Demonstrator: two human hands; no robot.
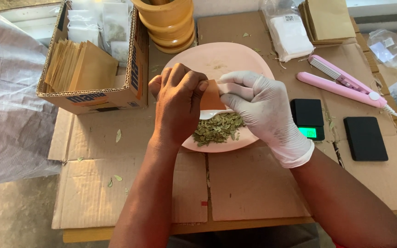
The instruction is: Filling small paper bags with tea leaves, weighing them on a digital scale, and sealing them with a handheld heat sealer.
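Left hand (176,103) and gloved right hand (263,108) fingers pinch brown sachet (212,97) between them; white spoon (214,113), dried leaves (218,128) just below.

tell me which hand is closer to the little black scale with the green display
Right. The gloved right hand sits just left of the black scale, a small gap between them. The bare left hand is farther left, beyond the brown pouch over the pink plate.

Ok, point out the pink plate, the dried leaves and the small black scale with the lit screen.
pink plate (217,57), head view, bare far part of its surface.
dried leaves (217,129), head view, middle of the pile.
small black scale (307,112), head view, its black top.
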